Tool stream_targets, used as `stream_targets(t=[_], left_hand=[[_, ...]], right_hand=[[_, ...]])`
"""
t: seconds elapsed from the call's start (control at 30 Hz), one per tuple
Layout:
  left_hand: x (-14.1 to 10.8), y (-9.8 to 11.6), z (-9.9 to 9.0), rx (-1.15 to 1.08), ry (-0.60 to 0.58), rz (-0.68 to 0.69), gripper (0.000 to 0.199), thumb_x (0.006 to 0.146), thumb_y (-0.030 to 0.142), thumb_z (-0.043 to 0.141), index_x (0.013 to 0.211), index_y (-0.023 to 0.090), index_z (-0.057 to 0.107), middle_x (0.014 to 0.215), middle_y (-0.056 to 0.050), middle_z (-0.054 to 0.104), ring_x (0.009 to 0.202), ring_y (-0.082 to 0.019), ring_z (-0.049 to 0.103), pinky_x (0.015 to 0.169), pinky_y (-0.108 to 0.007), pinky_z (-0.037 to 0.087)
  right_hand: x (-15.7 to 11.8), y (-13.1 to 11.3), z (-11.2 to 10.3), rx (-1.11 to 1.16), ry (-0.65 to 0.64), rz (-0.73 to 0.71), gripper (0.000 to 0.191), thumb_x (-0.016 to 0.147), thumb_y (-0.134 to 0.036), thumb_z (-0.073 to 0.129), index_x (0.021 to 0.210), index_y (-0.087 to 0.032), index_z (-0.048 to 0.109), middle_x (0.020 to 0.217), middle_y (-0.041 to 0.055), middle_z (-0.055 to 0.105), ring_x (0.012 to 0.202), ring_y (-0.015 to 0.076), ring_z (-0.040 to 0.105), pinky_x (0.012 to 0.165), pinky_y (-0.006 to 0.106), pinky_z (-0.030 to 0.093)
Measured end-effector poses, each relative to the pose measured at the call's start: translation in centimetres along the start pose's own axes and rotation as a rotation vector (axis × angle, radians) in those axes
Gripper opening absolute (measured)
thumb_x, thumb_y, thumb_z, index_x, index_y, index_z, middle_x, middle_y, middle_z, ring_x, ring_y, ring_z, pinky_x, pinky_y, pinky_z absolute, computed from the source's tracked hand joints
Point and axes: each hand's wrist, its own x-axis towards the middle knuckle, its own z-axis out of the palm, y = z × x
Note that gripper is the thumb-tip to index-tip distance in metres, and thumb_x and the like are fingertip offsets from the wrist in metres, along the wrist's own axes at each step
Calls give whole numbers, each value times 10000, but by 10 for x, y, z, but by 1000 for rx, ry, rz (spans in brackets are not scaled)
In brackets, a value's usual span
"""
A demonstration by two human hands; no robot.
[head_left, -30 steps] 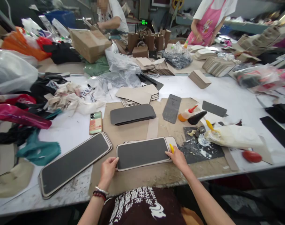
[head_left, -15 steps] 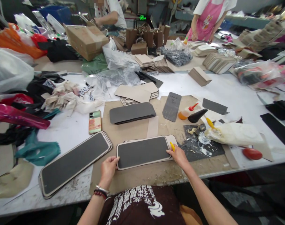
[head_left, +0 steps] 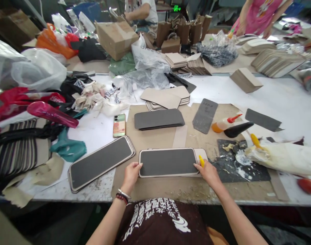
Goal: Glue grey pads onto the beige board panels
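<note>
A dark grey panel with a beige border [head_left: 168,162] lies in front of me on top of similar beige pieces. My left hand [head_left: 132,173] pinches its left edge, thumb on the rim. My right hand [head_left: 206,170] grips the right end of the panel, and a small yellow tool [head_left: 201,161] sticks up from between its fingers. To the left lies a second stack of bordered panels [head_left: 101,163], set at an angle. Plain dark grey pieces [head_left: 159,119] are stacked behind the panel.
A phone [head_left: 119,125] lies left of the grey stack. On the right are an orange glue bottle [head_left: 220,126], a black cone-shaped object [head_left: 238,129], a glue-smeared dark board [head_left: 237,173] and a white bag with a yellow tip [head_left: 285,154]. Two people stand behind.
The view has swung left, so the scene sits further right. The panel between my hands now lies straighter, and both hands still hold its ends.
</note>
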Motion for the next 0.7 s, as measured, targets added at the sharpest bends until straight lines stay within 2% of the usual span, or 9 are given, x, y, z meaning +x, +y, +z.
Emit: stream_targets(t=[0.13,0.3,0.43,0.7], left_hand=[[4,-3,-2,28,10,28,432,484,547,670,616,140,611,537,-23,577,500,-141,492,445,-237,351],[8,-9,-5,34,-2,28,471,473,559,678,656,128,629,593,-48,618,536,-160,527,474,-254,386],[8,-11,-5,29,-4,12,479,469,560,681,664,124,641,614,-58,635,548,-164,536,493,-260,394],[4,-8,-3,-2,-5,-6,442,492,534,664,665,128,647,615,-55,631,550,-161,530,504,-262,392]], right_hand=[[2,1,-2,154,12,-1,206,766,-375,530,770,-171,556,709,49,627,648,171,576,561,235,341],[6,4,-4,335,-6,4,208,711,-369,551,631,-178,536,561,15,579,557,159,541,539,239,349],[8,3,-4,311,-36,45,222,696,-353,567,564,-178,532,505,11,551,545,162,538,531,238,339],[6,-5,-5,186,-2,73,182,710,-341,581,634,-177,562,588,29,600,585,167,565,530,232,327]])
